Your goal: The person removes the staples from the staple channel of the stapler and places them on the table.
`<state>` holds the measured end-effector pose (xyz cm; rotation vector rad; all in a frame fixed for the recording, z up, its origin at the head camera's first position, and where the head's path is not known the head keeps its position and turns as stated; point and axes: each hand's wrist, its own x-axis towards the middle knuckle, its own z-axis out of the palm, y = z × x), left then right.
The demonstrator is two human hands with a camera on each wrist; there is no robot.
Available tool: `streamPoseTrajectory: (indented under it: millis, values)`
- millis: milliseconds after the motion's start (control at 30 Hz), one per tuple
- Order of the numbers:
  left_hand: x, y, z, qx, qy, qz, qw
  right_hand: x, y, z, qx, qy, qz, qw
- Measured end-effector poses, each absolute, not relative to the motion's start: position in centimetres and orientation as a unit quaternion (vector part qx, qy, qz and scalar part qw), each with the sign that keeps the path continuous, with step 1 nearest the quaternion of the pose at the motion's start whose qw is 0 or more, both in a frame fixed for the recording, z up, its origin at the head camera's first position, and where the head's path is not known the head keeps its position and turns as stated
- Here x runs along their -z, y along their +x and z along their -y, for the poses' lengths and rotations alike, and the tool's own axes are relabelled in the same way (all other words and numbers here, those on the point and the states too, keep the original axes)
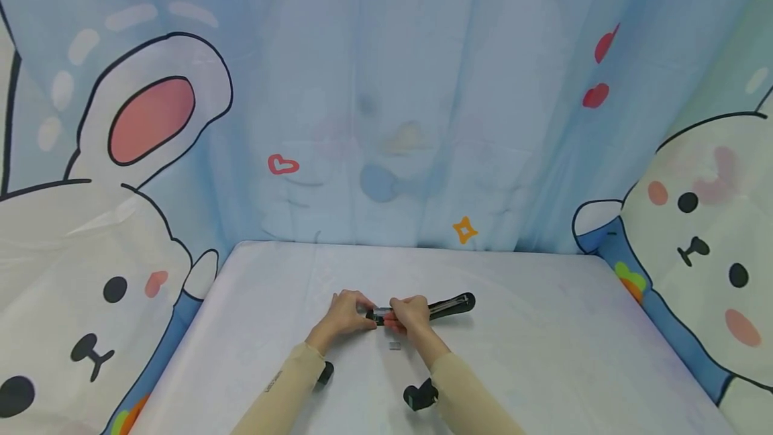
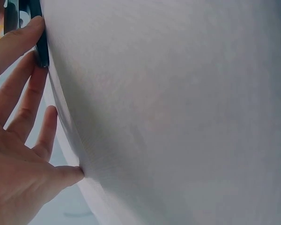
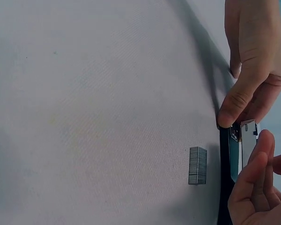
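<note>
Black stapler (image 1: 423, 309) lying mid-surface (image 1: 543, 354), held at its near end by both hands. Seems opened for refill, metal tray (image 3: 247, 140) showing; staple strip (image 3: 197, 165) just beside, not yet loaded. Left hand (image 1: 345, 313) & right hand (image 1: 410, 313) meeting, fingers curled, each grip pinching stapler. Wrists low, forearms angled inward.
</note>
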<state>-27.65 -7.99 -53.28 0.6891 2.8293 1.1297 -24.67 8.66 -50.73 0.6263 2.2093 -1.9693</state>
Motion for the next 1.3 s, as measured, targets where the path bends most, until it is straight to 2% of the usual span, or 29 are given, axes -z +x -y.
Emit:
streamPoseTrajectory:
  millis: [600, 967, 1300]
  values:
    - [53.4, -27.5, 8.0, -0.364, 0.213, -0.907, 0.008, 51.0, -24.3, -10.5, 0.656, 0.228, -0.72, 0.008]
    - [53.4, -27.5, 8.0, -0.37, 0.209, -0.905, 0.013, 51.3, -23.8, -10.9, 0.635, 0.196, -0.747, -0.001]
    - [53.2, -27.7, 7.9, -0.358, 0.212, -0.909, 0.013, 51.4, -24.1, -11.4, 0.621, 0.185, -0.76, -0.04]
